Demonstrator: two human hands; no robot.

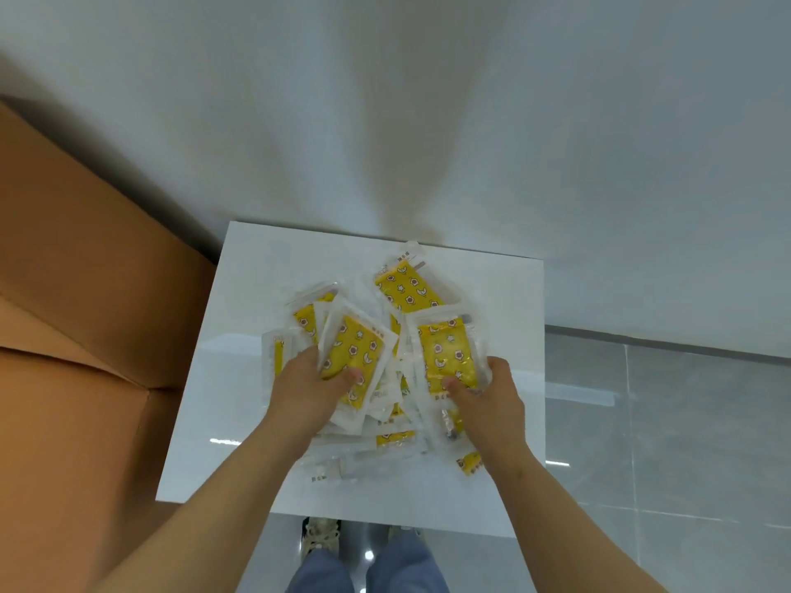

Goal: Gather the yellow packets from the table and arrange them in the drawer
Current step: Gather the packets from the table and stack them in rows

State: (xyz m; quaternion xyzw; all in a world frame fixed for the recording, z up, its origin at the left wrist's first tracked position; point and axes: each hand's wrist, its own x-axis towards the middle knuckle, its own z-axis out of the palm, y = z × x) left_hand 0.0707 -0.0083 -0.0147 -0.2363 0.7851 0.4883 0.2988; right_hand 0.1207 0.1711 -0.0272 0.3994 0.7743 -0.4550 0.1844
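Both grips are pinching, thumbs on top. Head view: left grip holds a yellow packet, right grip holds a second packet. Both are over the pile mid-worktop. Their long axes run away from me, the left one's top leaning right. A loose packet sits at the pile's near-right edge, closest to the right grip. Cardboard box is left of the pile. Drawer not in view.

Probably storage or packing room, not home kitchen. Signs: large brown cardboard boxes at left, bare white wall, glossy grey tiled floor, small white glossy square table heaped with many identical yellow star-printed plastic packets.
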